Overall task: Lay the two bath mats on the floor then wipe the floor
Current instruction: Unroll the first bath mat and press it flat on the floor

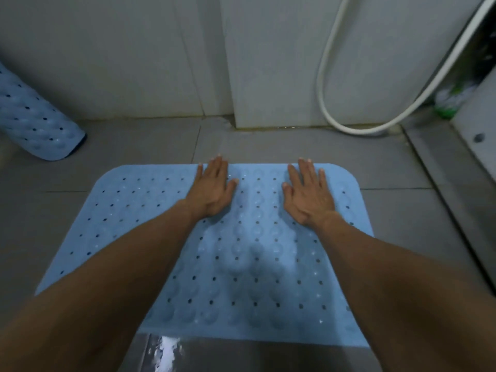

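A: Where is the first bath mat [257, 259]?

B: Spread flat on the grey tiled floor [150, 142], its far edge a short way from the wall [134, 49]. Both hands lie on it near that far edge. The left hand [213, 187] is open, palm down, fingers together and just past the edge. The right hand [308, 196] is the same, flat and spread, gripping nothing.

A: And the second one?

B: The rolled mat [35, 122] lies at the left edge of the floor, against the wall, well apart from the flat one.

A: How will it handle?

B: It looks like soft, perforated rubber with suction bumps: light, floppy, probably clingy once pressed. I would take the roll by its free end, then unroll it beside the first mat and press it down with flat palms.

A: Anything in the way?

B: A white hose [330, 114] loops down by the far right corner, clear of the mats. The floor near the camera shines as if wet, so it may be slippery.
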